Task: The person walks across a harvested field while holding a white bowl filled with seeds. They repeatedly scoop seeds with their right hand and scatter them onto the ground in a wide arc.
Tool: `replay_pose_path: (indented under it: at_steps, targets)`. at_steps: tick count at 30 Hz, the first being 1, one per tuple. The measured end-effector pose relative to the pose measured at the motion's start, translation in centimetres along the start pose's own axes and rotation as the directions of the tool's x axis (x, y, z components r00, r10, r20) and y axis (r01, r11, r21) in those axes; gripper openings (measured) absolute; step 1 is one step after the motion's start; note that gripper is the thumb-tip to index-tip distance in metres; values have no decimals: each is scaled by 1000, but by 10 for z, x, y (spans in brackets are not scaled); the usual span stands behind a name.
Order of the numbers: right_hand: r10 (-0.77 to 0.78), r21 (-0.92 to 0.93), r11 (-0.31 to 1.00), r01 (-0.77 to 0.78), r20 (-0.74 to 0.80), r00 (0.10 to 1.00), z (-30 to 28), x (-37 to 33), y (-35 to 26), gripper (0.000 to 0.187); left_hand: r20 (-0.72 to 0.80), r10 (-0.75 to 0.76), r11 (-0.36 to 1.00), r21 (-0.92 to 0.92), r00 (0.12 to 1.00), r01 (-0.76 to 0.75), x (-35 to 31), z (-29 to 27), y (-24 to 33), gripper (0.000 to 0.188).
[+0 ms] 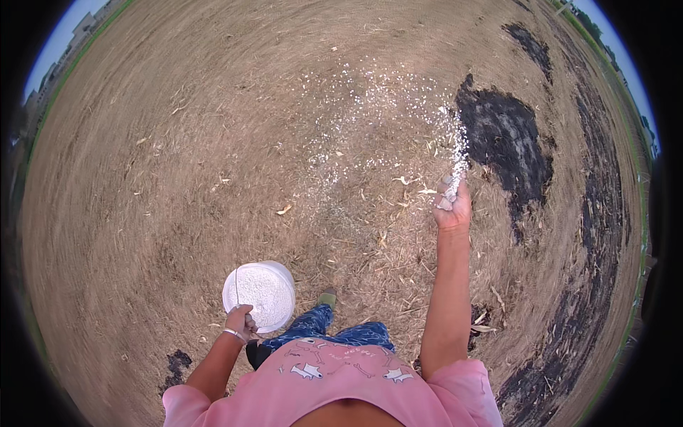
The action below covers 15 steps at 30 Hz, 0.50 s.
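Evidently you're scattering white granules point(460, 146) from your loosely open right hand point(453, 203); your left hand point(242, 320) grips the handle point(237, 286) of the bucket point(287, 276). Another throw likely calls for reaching back.

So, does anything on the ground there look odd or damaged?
Yes: the black patch near the right hand looks odd, perhaps scorched, against pale straw. The white granules trail from that hand, so probably thrown, not spilled.
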State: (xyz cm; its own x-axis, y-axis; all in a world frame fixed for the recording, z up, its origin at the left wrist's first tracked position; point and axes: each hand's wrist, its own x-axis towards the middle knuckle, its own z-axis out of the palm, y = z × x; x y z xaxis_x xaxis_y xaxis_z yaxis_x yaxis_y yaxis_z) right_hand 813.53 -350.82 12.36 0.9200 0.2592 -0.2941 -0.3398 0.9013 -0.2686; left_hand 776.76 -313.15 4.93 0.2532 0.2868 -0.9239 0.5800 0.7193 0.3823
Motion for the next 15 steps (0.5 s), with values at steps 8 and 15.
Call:
replay_pose_path:
  at_steps: [8, 15]
  targets:
    - [-405, -335, 914, 230, -701, 588, -226, -100, -137, 25, -267, -54, 931, -362, 962, -48, 19, -62, -12, 30]
    - [-297, -301, 953, 21, -924, 242, -408, -155, -140, 17, -515, -126, 931, -355, 848, -78, 12, -24, -23, 28]
